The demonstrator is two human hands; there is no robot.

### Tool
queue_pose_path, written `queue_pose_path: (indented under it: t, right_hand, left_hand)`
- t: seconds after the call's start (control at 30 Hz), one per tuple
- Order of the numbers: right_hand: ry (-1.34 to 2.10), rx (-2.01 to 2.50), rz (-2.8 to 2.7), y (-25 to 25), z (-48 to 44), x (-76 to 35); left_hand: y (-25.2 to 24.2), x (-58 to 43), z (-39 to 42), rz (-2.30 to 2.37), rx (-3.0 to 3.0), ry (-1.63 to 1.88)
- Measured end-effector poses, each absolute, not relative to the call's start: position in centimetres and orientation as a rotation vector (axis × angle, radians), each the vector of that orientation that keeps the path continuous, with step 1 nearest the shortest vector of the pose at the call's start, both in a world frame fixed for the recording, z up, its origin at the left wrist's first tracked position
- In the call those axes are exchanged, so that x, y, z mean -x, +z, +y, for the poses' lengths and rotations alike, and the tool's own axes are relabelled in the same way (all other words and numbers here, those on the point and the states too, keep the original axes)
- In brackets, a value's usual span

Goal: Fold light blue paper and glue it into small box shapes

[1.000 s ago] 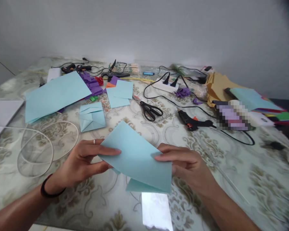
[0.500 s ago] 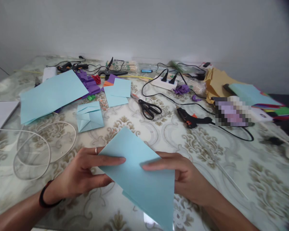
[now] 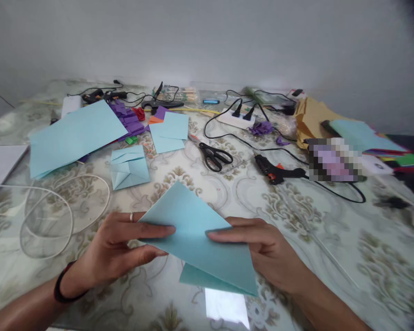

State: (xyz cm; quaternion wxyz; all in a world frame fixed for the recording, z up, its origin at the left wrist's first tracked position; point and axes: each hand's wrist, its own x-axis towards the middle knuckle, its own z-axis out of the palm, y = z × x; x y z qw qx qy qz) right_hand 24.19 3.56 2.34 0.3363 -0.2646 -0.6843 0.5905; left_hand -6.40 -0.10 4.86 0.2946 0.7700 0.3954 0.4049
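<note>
A light blue sheet of paper (image 3: 189, 230), folded over on itself, is held between my two hands above the table. My left hand (image 3: 124, 241) grips its left corner, fingers on top and thumb along the lower edge. At the right side my right hand (image 3: 262, 243) has one finger lying on top, with the other fingers partly hidden behind the paper. The lower flap bends under and shows below the near edge. Beyond my left hand lies a folded light blue paper piece (image 3: 130, 172) with creases.
Black-handled scissors (image 3: 214, 156) and a black glue gun (image 3: 278, 170) lie beyond my hands. Large blue sheets (image 3: 77, 135), purple paper strips (image 3: 127, 119) and a white power strip (image 3: 236, 118) sit farther back. A coil of white wire (image 3: 72, 220) rests at left.
The near part of the paper has bent up and under, so its lower tip sits higher and the flap beneath shows more. Both hands keep their hold, nearly in place.
</note>
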Motion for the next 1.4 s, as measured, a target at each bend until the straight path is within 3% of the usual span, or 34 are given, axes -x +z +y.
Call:
queue_pose_path:
  t: [0.43, 0.63, 0.9, 1.4]
  right_hand:
    - [1.476, 0.732, -1.775, 1.8, 4.0, -24.6]
    - [1.539, 0.7, -1.713, 2.1, 4.0, -24.4]
    - [1.365, 0.859, -1.612, 2.4, 4.2, -24.4]
    - [1.485, 1.038, -1.364, 1.6, 4.0, -24.4]
  left_hand:
    - [4.7, 6.4, 0.1, 1.193, -1.801, 1.357]
    - [4.6, 6.5, 0.3, 1.138, -1.753, 1.361]
    - [4.2, 6.7, 0.2, 1.148, -1.799, 1.398]
    - [3.9, 6.5, -0.3, 1.257, -1.626, 1.492]
